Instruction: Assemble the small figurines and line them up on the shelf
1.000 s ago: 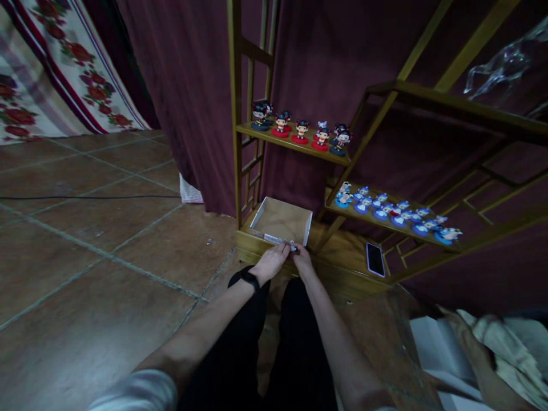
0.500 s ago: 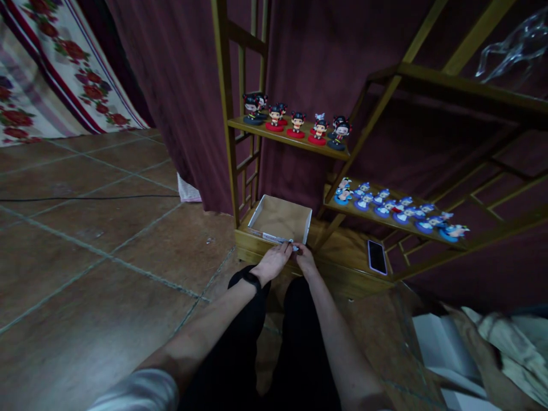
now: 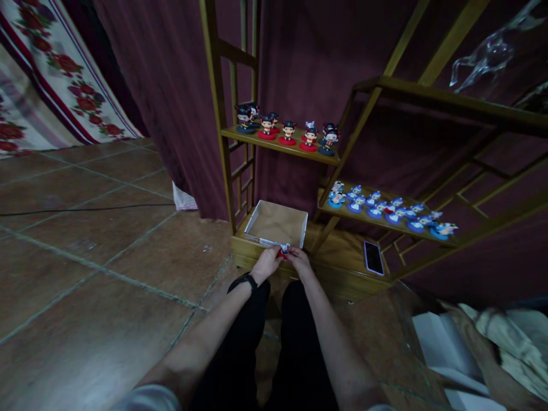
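Observation:
Between my two hands is a small white figurine with a red base (image 3: 283,250), held just in front of an open box. My left hand (image 3: 267,262), with a dark band on the wrist, has its fingers closed on the figurine's left side. From the other side my right hand (image 3: 299,261) pinches it too. The shallow cardboard box (image 3: 276,222) has white walls and a brown inside, and it rests on the lowest board of a wooden shelf unit.
Several black-haired figurines (image 3: 288,132) stand on the upper left shelf. Several blue-and-white figurines (image 3: 377,207) line the lower right shelf. A phone (image 3: 374,258) lies on the bottom board. A clear horse-shaped ornament (image 3: 488,60) stands top right. White boxes (image 3: 445,348) are on the floor at right.
The figurine, mostly hidden by my fingers before, now shows upright with its red base. My hands have shifted slightly left and apart. The head view has turned a little.

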Demonstrator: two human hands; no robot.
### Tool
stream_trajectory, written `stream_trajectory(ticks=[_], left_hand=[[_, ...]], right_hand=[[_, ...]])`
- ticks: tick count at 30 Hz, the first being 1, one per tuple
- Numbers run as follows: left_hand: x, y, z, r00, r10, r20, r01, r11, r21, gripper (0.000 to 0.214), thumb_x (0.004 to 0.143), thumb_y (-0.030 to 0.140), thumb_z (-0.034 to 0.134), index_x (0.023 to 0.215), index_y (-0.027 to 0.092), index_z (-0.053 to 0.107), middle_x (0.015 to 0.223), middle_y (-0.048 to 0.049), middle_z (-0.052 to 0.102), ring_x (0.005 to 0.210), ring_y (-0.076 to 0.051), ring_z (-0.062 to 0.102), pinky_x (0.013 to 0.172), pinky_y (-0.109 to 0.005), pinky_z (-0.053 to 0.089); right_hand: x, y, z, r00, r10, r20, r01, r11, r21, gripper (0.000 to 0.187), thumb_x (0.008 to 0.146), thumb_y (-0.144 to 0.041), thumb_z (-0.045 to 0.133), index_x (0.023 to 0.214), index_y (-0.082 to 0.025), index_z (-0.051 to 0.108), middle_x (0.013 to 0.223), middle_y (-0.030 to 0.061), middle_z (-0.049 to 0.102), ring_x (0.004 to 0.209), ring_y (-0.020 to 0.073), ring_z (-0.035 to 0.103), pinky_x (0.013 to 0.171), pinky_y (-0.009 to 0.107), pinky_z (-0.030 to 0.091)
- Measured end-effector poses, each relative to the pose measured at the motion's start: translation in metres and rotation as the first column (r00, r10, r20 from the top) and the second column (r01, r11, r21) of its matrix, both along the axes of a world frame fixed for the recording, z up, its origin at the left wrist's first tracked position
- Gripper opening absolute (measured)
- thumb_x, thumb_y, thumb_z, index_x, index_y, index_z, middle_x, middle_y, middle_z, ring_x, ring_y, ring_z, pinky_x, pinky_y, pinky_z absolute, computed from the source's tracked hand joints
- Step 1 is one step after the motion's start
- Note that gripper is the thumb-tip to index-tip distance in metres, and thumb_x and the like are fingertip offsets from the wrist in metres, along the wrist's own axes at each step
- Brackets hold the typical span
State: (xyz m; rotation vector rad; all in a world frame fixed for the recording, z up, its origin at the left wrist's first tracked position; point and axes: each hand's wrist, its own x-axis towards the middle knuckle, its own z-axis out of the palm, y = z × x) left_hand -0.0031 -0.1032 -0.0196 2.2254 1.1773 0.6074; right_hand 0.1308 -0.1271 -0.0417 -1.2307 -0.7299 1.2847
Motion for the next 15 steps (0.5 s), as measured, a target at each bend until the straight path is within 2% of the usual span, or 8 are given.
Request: stream_trajectory(ticks=[5, 10, 15], left_hand=[[0.0012, -0.0027, -0.0029, 1.0, 0.002, -0.016, -0.001, 0.997, 0.075, 0.023, 0.075, 0.015, 0.051, 0.098, 0.016, 0.053, 0.097, -0.0088, 0.06, 0.093, -0.02, 0.057, 0.084, -0.032, 0.043], [0.0013, -0.0028, -0.0006, 1.0, 0.015, 0.007, -0.015, 0.999, 0.039, 0.023, 0.075, 0.016, 0.053, 0.098, 0.018, 0.055, 0.098, -0.0067, 0.06, 0.093, -0.019, 0.057, 0.086, -0.031, 0.042], [0.0013, -0.0031, 0.0014, 1.0, 0.014, 0.012, -0.015, 0.998, 0.053, 0.019, 0.075, 0.022, 0.054, 0.092, 0.017, 0.058, 0.095, -0.0063, 0.058, 0.087, -0.018, 0.057, 0.083, -0.03, 0.043]], right_hand=[[0.0007, -0.0018, -0.0001, 1.0, 0.004, -0.023, -0.004, 1.0, 0.007, 0.028, 0.045, -0.024, 0.071, 0.071, -0.018, 0.063, 0.072, -0.0015, 0.067, 0.069, 0.0143, 0.061, 0.067, 0.028, 0.048], [0.0019, -0.0029, 0.0003, 0.998, 0.048, -0.049, -0.049, 0.999, -0.002, 0.027, 0.049, -0.027, 0.07, 0.073, -0.018, 0.064, 0.077, 0.0001, 0.068, 0.073, 0.0157, 0.062, 0.069, 0.029, 0.048], [0.0023, -0.0018, -0.0016, 0.995, 0.063, -0.083, -0.067, 0.997, -0.049, 0.024, 0.049, -0.028, 0.069, 0.071, -0.018, 0.065, 0.071, -0.0006, 0.068, 0.067, 0.0153, 0.062, 0.066, 0.029, 0.049]])
